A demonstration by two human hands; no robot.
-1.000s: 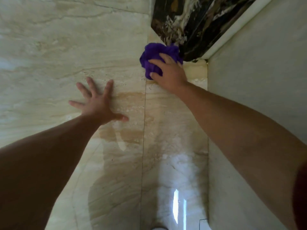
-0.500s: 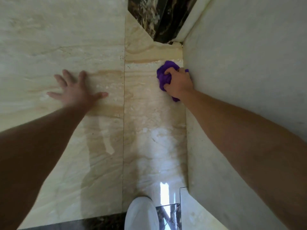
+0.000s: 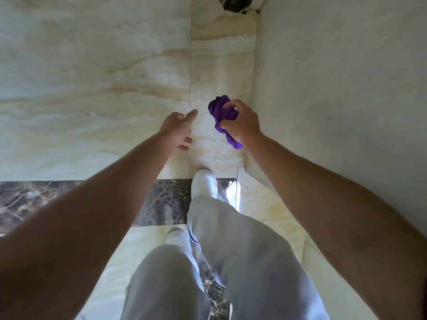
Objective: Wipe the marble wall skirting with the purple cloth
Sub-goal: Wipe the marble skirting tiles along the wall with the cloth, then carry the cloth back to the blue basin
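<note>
My right hand (image 3: 242, 122) is closed around the bunched purple cloth (image 3: 220, 112), with a tail of cloth hanging below the fist. It is held in front of the narrow cream marble panel (image 3: 221, 65) near the inside corner; whether it touches the marble I cannot tell. My left hand (image 3: 179, 127) is off the wall, fingers loosely apart and empty, just left of the cloth by the vertical joint. The dark brown marble skirting band (image 3: 46, 199) runs along the base of the wall at lower left.
A plain pale wall (image 3: 335, 88) rises on the right, meeting the marble at the corner. My legs in grey trousers (image 3: 231, 262) and a white shoe (image 3: 204, 183) stand against the wall base. A dark marble slab (image 3: 235, 3) shows at the top.
My right hand has drawn the cloth down the panel, away from the corner. My left hand has lifted off the marble and moved right, toward the cloth. The view has tilted down to my legs.
</note>
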